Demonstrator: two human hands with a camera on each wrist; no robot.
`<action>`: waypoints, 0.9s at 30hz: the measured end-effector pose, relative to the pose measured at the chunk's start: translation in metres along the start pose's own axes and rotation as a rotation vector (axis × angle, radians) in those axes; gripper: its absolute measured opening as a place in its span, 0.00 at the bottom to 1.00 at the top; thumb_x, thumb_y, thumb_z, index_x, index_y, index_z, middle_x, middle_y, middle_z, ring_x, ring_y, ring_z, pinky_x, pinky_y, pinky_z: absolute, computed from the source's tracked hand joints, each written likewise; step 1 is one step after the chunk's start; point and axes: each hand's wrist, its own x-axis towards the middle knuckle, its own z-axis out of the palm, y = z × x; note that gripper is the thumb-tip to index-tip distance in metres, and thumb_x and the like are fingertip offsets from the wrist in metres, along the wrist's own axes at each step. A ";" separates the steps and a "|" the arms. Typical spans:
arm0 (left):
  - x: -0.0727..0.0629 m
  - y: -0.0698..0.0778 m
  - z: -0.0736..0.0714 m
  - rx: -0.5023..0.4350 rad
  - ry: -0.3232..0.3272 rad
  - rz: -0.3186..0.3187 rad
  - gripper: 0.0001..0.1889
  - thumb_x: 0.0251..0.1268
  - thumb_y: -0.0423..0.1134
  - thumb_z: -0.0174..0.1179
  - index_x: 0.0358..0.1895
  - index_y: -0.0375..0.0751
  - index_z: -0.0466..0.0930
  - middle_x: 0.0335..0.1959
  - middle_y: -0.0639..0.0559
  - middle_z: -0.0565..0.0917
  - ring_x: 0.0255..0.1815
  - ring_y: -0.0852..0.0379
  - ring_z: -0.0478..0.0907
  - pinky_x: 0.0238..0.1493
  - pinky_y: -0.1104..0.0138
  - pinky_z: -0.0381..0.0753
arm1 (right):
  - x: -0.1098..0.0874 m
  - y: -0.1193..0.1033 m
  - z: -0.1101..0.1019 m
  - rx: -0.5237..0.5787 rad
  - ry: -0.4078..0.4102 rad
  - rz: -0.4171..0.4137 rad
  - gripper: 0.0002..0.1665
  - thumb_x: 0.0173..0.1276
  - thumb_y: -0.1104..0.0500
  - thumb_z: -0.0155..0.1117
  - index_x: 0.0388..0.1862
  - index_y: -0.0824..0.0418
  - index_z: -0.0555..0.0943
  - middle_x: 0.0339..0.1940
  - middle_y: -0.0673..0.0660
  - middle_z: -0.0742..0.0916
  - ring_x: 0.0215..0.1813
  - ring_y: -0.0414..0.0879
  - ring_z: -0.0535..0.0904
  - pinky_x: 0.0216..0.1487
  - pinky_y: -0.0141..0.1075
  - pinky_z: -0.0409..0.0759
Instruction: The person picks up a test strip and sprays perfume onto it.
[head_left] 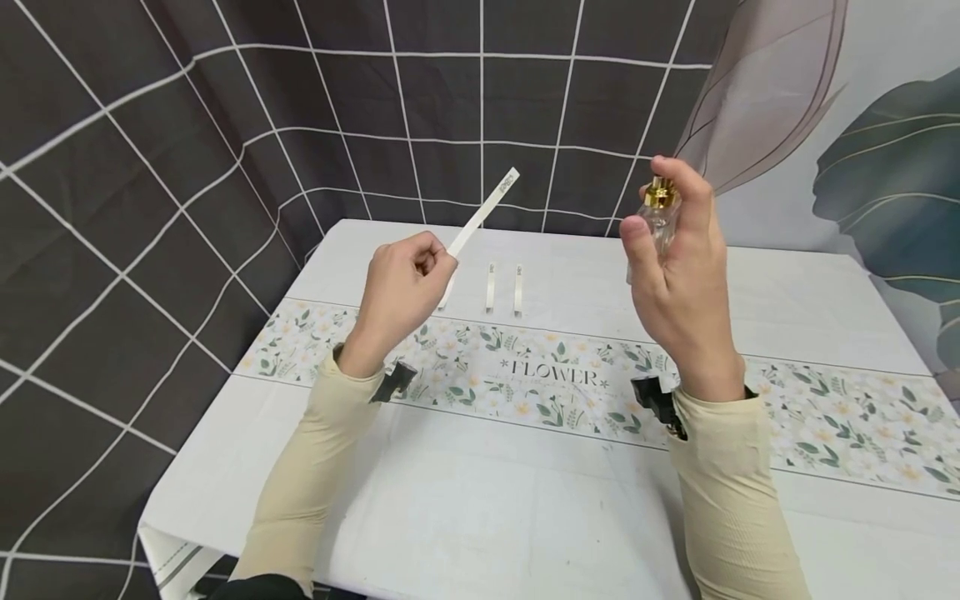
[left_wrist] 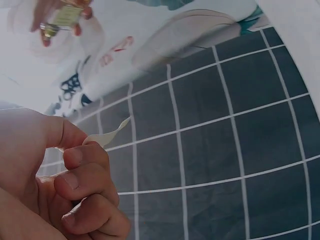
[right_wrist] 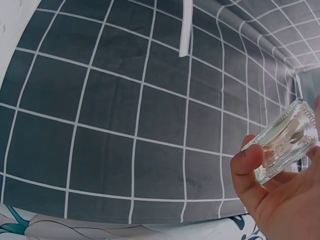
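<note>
Between thumb and forefinger, my left hand (head_left: 405, 283) pinches a white perfume test strip (head_left: 483, 212) with small dark print near its far end. That strip slants up and to the right above the table; in the left wrist view the strip (left_wrist: 106, 138) looks bent. Raised at the right, my right hand (head_left: 686, 292) grips a clear glass perfume bottle (head_left: 658, 223), its index finger on the gold spray top (head_left: 660, 193). The bottle (right_wrist: 290, 140) shows its faceted glass in the right wrist view. A wide gap separates bottle and strip.
Two more test strips, a left one (head_left: 491, 287) and a right one (head_left: 518, 290), lie on the white table (head_left: 495, 500). Another strip is partly hidden behind my left hand. A floral runner (head_left: 555, 375) crosses the table, and a dark gridded cloth (head_left: 442, 92) hangs behind.
</note>
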 end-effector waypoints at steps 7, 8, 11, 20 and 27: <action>-0.012 0.016 -0.008 0.002 0.003 0.057 0.11 0.65 0.33 0.52 0.24 0.44 0.78 0.12 0.55 0.71 0.14 0.56 0.66 0.23 0.64 0.63 | -0.001 -0.001 0.001 0.001 0.063 0.004 0.29 0.79 0.44 0.56 0.70 0.57 0.68 0.52 0.58 0.82 0.44 0.38 0.76 0.47 0.30 0.70; -0.014 0.018 -0.008 0.000 0.002 0.066 0.11 0.65 0.32 0.52 0.24 0.44 0.78 0.12 0.55 0.71 0.14 0.56 0.65 0.23 0.64 0.63 | -0.001 -0.001 0.001 0.006 0.068 0.001 0.28 0.79 0.44 0.56 0.70 0.57 0.68 0.51 0.57 0.82 0.42 0.37 0.76 0.45 0.28 0.71; -0.019 0.024 -0.011 -0.002 -0.002 0.085 0.11 0.65 0.32 0.53 0.24 0.44 0.79 0.13 0.56 0.71 0.14 0.57 0.65 0.23 0.65 0.63 | -0.001 -0.002 0.001 0.022 0.071 -0.007 0.28 0.79 0.45 0.56 0.69 0.58 0.69 0.51 0.55 0.82 0.42 0.35 0.77 0.43 0.27 0.71; -0.028 0.035 -0.013 -0.019 -0.017 0.106 0.10 0.63 0.30 0.53 0.25 0.44 0.79 0.14 0.56 0.71 0.16 0.59 0.64 0.22 0.67 0.62 | -0.003 -0.004 0.004 -0.021 0.023 -0.013 0.26 0.77 0.47 0.56 0.70 0.53 0.70 0.52 0.66 0.79 0.47 0.48 0.73 0.47 0.41 0.68; -0.029 0.036 -0.013 -0.014 -0.011 0.124 0.10 0.63 0.29 0.53 0.24 0.43 0.78 0.14 0.56 0.70 0.16 0.59 0.64 0.21 0.67 0.62 | -0.004 -0.005 0.005 -0.067 0.006 -0.021 0.25 0.77 0.49 0.55 0.69 0.52 0.71 0.51 0.66 0.79 0.46 0.54 0.73 0.43 0.47 0.67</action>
